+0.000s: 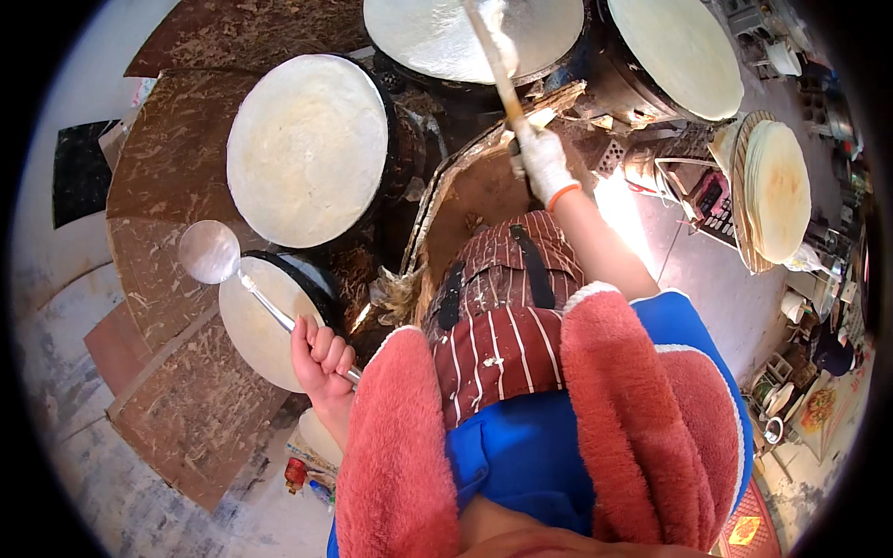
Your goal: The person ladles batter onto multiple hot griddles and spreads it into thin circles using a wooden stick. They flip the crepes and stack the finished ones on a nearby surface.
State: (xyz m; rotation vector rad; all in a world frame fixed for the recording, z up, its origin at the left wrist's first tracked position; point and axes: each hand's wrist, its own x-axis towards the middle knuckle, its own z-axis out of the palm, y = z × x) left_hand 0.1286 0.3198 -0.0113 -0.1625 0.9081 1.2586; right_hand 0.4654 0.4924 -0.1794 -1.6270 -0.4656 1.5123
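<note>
My left hand is closed around the handle of a metal ladle. The ladle's round bowl hangs over the edge of the near-left griddle, which carries a pale round flatbread. In my right hand, which wears a whitish glove with an orange band at the wrist, is a long wooden stick. It reaches across the far middle griddle, over a wet, shiny sheet of batter; its far end is cut off by the picture's top edge. Another pale sheet covers the left griddle.
A fourth round sheet lies on the far-right griddle. Thin flatbreads are stacked on a round woven tray at the right. Brown boards surround the griddles on the left. Small items, including a red bottle, stand at the lower left.
</note>
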